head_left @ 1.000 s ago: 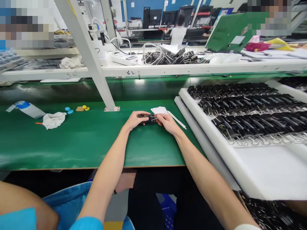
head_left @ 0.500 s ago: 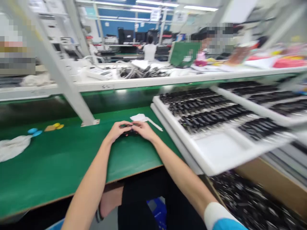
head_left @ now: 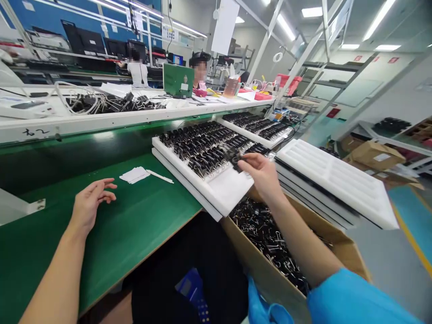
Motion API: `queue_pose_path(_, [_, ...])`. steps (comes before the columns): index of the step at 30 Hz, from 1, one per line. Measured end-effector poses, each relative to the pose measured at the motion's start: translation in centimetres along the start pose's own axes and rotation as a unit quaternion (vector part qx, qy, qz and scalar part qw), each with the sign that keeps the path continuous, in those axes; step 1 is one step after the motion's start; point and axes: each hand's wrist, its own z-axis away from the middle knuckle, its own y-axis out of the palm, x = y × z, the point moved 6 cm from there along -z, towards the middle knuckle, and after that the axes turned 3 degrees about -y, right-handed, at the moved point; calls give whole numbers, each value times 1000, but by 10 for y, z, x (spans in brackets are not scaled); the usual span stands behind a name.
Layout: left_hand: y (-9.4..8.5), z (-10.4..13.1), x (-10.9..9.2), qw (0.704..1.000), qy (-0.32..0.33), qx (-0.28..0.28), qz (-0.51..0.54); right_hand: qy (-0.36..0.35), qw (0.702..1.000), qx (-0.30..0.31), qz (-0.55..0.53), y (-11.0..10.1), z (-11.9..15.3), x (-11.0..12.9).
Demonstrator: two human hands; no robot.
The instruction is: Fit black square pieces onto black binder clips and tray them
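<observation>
My right hand (head_left: 261, 173) is closed on a black part (head_left: 232, 155), blurred, over the front right of a white tray (head_left: 189, 186). Rows of black clips with metal wire handles (head_left: 202, 159) fill much of that tray; its front section shows bare white. Over the green table (head_left: 135, 216), my left hand (head_left: 92, 200) has its fingers apart and nothing in it. White paper slips (head_left: 134, 175) and a thin white stick (head_left: 160, 176) lie between that hand and the tray.
A cardboard box (head_left: 347, 252) of loose black clips stands below the tray. Stacked white trays (head_left: 337, 180) are at the right. A white shelf (head_left: 128, 118) runs above the table, holding more clips and a green box (head_left: 178, 80). Two people are beyond it.
My hands were together over the table around a dark item; they have parted. The right one has moved over the tray with a black part, the left is now empty. The view has turned right.
</observation>
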Motion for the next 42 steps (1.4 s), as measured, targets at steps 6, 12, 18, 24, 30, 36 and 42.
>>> queue_pose_path(6, [0, 0, -2, 1000, 11, 6, -23, -43, 932, -81, 350, -91, -69, -50])
queue_pose_path(12, [1, 1, -2, 999, 10, 9, -44, -56, 888, -17, 457, -87, -79, -87])
queue_pose_path(18, [1, 2, -4, 999, 11, 9, -48, -133, 840, -10, 526, -75, -71, -86])
queue_pose_path(24, [0, 4, -13, 989, 36, -18, -143, -140, 867, -268, 396, -129, -26, -81])
queue_pose_path(30, [-67, -5, -3, 847, -93, -80, -517, 194, 885, -65, 418, -157, 77, -227])
queue_pose_path(36, [-142, 20, 19, 852, -206, -40, -479, 151, 804, 279, 503, -126, 159, -296])
queue_pose_path(42, [-134, 23, 30, 858, -226, -8, -461, 92, 791, 303, 524, -125, 159, -284])
